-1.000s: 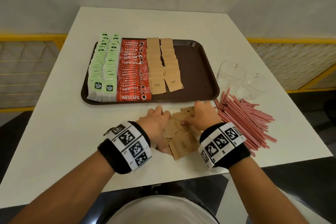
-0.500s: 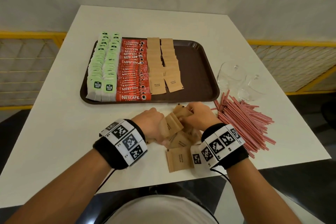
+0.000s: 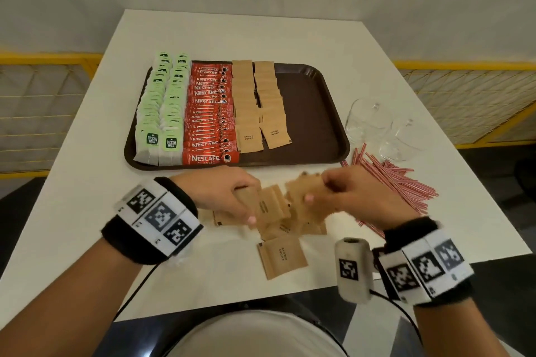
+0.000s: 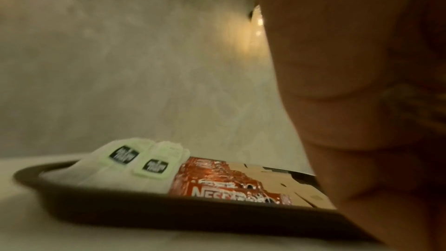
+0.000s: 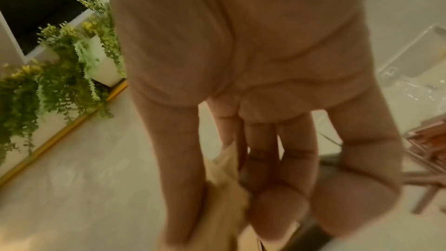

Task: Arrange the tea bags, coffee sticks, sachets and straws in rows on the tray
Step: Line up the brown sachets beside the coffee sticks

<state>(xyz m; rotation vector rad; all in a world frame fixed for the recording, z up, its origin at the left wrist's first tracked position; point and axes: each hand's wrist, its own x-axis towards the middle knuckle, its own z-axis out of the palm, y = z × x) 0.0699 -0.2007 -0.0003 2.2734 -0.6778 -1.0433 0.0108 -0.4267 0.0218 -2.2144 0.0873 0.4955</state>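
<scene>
A white table stands against a pale wall, with yellow railing behind it on both sides.

Near its front edge, the left hand grips a small stack of brown sugar sachets, thumb underneath and fingers curled over the top. The right hand pinches a second bunch between thumb and fingers; the right wrist view shows the paper edges squeezed against the fingertips. Both bunches are lifted just above a loose heap of sachets on the table, and 1 sachet lies alone, nearer the person.

Beyond the hands sits the brown tray. It holds 2 rows of green tea bags at its left, a band of red coffee sticks beside them, and then 2 rows of sachets. The right part of the tray is bare. To the right of the hands, a pile of red striped straws lies on the table, with 2 clear glasses behind it.

The step in hand looks like gathering and squaring up the remaining sachets. The tea and coffee rows appear finished, and the straws are untouched. Next, the held sachets probably need fanning into an overlapping line and laying beside the existing sachet rows, or as a 3rd row, with their edges kept parallel. Thin paper packets slip easily, so a firm pinch and a low carry over the tray rim would suit.
</scene>
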